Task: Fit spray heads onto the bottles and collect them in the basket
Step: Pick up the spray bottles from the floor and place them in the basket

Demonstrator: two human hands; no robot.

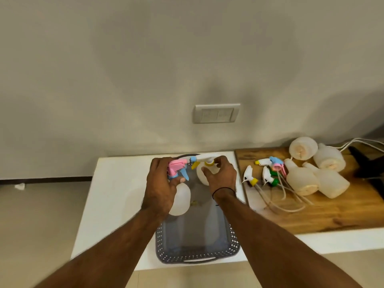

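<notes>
A grey perforated basket sits on the white table. Over its far end my left hand grips a translucent white bottle fitted with a pink and blue spray head. My right hand holds a second white bottle whose white spray head has a yellow collar and blue nozzle. Several loose spray heads with dip tubes lie on the wooden board, beside several bare bottles.
The wooden board covers the table's right part. White cables and a dark object lie at its far right. A wall with a socket plate stands just behind the table.
</notes>
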